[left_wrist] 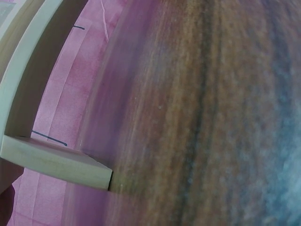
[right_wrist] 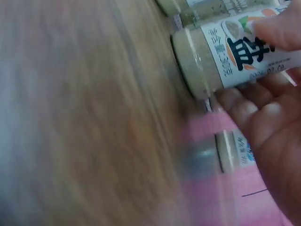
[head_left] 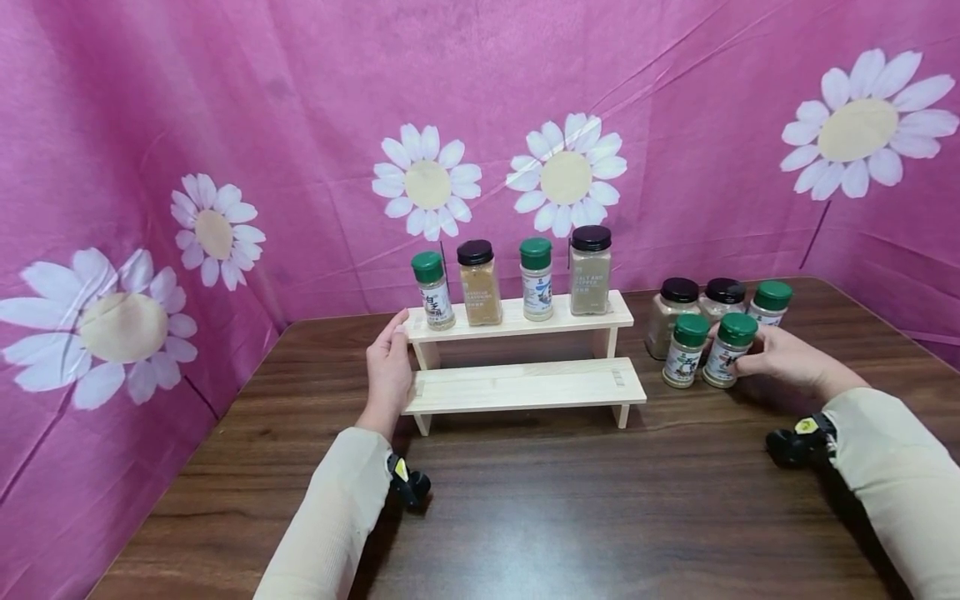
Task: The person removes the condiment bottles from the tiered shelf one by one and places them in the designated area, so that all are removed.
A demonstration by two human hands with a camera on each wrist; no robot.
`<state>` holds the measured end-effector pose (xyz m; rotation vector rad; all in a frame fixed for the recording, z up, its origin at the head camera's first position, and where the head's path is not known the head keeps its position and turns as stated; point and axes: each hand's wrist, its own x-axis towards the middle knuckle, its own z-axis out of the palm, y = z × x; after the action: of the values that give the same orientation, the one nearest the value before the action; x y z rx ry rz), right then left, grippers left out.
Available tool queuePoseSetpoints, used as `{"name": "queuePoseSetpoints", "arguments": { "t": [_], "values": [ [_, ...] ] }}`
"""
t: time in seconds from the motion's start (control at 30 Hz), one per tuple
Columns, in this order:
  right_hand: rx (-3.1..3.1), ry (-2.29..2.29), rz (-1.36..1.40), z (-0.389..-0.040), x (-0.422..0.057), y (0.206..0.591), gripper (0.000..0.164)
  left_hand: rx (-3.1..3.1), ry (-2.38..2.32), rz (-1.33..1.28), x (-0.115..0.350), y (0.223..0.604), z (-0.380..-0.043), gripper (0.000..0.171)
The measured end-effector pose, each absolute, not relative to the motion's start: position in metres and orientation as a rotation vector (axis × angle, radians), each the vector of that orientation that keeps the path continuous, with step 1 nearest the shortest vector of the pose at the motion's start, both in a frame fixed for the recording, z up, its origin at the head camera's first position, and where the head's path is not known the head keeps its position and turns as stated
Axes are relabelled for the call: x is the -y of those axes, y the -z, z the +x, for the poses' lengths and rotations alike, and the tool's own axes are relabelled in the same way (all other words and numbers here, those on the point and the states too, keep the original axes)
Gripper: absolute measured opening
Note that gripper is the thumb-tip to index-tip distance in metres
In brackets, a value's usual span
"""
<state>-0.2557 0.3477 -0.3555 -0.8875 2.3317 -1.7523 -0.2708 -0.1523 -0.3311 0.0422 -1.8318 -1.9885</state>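
Observation:
A two-step wooden display rack (head_left: 525,387) stands on the table. My left hand (head_left: 388,367) holds its left end, fingertips at the end of the upper step; the left wrist view shows only a sliver of that hand (left_wrist: 5,205) beside the wood. On the upper step, from left, stand a green-capped spice jar (head_left: 433,292), a black-capped one (head_left: 480,287), a green-capped one (head_left: 537,283) and a black-capped one (head_left: 590,275). My right hand (head_left: 787,358) grips a small green-capped spice jar (head_left: 723,354), its thumb across the label (right_wrist: 235,49) in the right wrist view.
Close to the gripped jar stand another green-capped jar (head_left: 682,354), two black-capped jars, one at the left (head_left: 671,317) and one behind (head_left: 722,304), and a green-capped jar (head_left: 770,302) at the back. A pink daisy-print cloth (head_left: 315,125) hangs behind the brown table (head_left: 525,517).

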Motion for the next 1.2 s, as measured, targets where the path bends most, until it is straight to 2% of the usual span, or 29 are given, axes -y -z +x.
{"name": "queuePoseSetpoints", "arguments": {
  "t": [0.17, 0.5, 0.8, 1.2],
  "values": [
    [-2.449, 1.699, -0.979, -0.254, -0.347, 0.341, 0.061, 1.82, 1.993, 0.051, 0.152, 0.331, -0.271, 0.035],
    [-2.6, 1.628, -1.02, -0.25, -0.337, 0.297, 0.056, 1.845, 1.99, 0.064, 0.154, 0.331, -0.271, 0.036],
    [-2.59, 1.649, -1.048, -0.247, -0.305, 0.263, 0.064, 1.792, 2.016, 0.02, 0.153, 0.334, -0.272, 0.035],
    [-2.682, 1.709, -0.82, -0.252, -0.255, 0.243, 0.055, 1.794, 2.008, 0.02, 0.152, 0.333, -0.27, 0.036]
  ]
}}
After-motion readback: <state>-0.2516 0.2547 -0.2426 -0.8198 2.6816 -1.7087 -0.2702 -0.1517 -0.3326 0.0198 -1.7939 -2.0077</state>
